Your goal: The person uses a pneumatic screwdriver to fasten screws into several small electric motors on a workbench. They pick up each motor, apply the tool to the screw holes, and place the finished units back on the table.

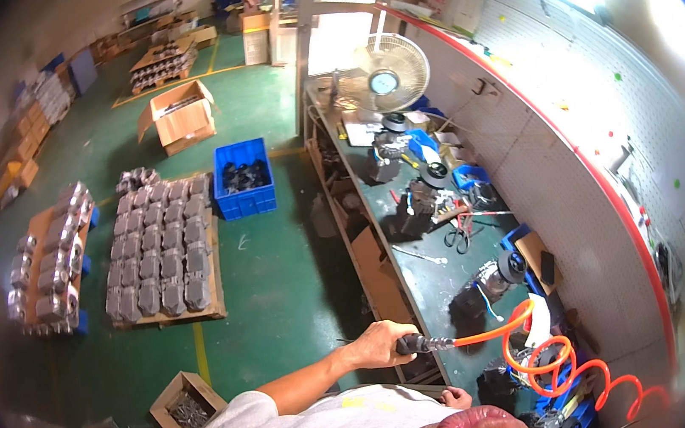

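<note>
Here an air tool [414, 344] is gripped in the left hand [380, 344], its long axis pointing toward three o'clock over the bench [419, 277], while the right hand [457, 397], nearby at five o'clock, cannot be judged.

Left hand [384, 342] gripping air tool [417, 344]

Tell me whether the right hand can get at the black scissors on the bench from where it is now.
Probably not without a step forward. The right hand sits low by the bench's near edge, while the scissors lie well up the green bench. Black machine parts and the coiled orange hose lie between.
</note>
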Demonstrator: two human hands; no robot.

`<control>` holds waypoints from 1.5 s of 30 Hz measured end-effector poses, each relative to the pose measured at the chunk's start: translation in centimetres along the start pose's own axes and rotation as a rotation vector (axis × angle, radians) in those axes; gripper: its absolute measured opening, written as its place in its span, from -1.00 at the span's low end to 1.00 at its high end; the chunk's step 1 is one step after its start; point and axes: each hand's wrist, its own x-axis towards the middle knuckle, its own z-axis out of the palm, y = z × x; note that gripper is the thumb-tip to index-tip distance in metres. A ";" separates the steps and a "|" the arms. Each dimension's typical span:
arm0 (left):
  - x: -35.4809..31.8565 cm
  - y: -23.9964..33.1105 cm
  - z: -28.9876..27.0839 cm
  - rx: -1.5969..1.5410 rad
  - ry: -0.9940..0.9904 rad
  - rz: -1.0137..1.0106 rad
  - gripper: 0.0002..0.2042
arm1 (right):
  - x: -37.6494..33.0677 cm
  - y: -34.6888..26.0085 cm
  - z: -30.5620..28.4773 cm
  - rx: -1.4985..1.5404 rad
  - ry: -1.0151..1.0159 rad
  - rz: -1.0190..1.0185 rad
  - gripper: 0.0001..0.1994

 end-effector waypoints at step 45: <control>2.1 -2.1 2.2 -0.087 -0.134 -0.025 -0.66 | -5.9 -30.2 10.6 0.775 -0.682 -0.436 -0.52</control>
